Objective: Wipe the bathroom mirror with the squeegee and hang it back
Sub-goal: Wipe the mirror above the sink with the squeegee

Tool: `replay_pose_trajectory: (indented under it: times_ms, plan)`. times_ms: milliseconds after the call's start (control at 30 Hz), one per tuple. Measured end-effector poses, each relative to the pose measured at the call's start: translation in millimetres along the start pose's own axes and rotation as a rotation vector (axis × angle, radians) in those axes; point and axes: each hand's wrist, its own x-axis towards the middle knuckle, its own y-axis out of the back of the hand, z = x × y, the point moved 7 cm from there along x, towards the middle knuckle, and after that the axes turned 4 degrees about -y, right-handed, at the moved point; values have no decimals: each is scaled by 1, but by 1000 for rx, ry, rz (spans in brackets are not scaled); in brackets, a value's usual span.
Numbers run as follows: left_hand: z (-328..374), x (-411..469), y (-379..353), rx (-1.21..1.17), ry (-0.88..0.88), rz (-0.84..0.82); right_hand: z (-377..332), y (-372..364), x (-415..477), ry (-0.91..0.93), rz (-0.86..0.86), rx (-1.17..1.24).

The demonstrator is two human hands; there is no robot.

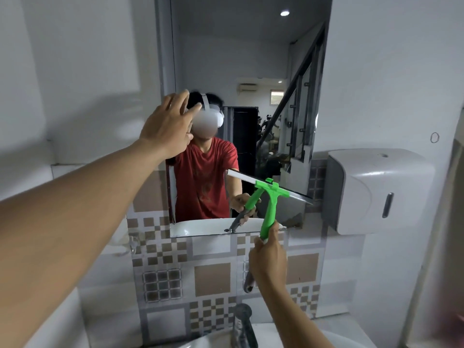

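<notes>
A tall frameless mirror [251,59] hangs on the wall above the sink. My right hand [268,254] grips the lower end of the green squeegee [270,204] handle. Its blade lies tilted against the lower right part of the glass, sloping down to the right. My left hand [168,126] is pressed flat against the mirror's left edge, fingers spread, holding nothing. The reflection shows a person in a red shirt and a mirrored copy of the squeegee.
A white paper dispenser [376,192] is mounted just right of the mirror. Below it runs a brown and grey tiled wall panel [213,280]. A dark faucet [242,325] and the white sink rim [200,342] sit at the bottom.
</notes>
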Motion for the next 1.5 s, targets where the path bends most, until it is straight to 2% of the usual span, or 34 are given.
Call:
replay_pose_trajectory:
  times_ms: [300,467,567,733,933,1067,1333,1500]
  plan:
    - [-4,2,-3,-27,10,-13,-18,-48,-29,-61,-75,275]
    - [-6,1,-5,-34,17,-23,-40,-80,-54,-21,-142,295]
    - [-7,1,-4,-36,26,-29,-52,-94,-68,91,-193,187]
    - [-7,1,-5,-30,24,-23,-47,-80,-66,181,-158,-25]
    - [-4,-1,-5,-47,30,0,-32,-48,-55,335,-118,-386]
    - [-4,-1,-5,-45,24,4,-26,-34,-46,408,-155,-622]
    - [0,0,-6,-8,20,16,-28,17,-13,617,-64,-900]
    - [8,-12,-12,-10,64,19,-19,38,7,674,-10,-938]
